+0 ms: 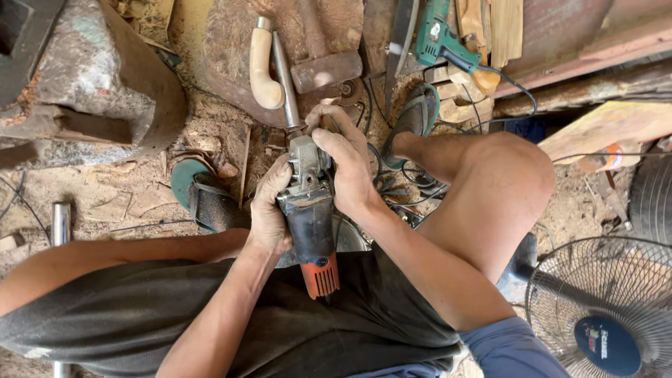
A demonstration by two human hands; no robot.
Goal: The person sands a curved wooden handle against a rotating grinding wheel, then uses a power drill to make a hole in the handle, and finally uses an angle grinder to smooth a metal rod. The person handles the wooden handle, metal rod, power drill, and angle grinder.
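grey grinder [309, 203] with orange-red tail, green drill [439, 36], pale wooden handle [262, 66], green sandals [189, 175], dark grey shorts [210, 315].

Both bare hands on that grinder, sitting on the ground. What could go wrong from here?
1. Both the left hand and right hand are ungloved on the angle grinder near its head: a slip could cut fingers.
2. Black cables loop by the foot in a green sandal: possible snag.
3. Sawdust-covered ground: sparks might ignite it.

floor [126, 189]: sawdust-strewn dirt | on it: hammer [322, 66], green drill [444, 42], fan [605, 308] (lying flat), metal pipe [61, 224]
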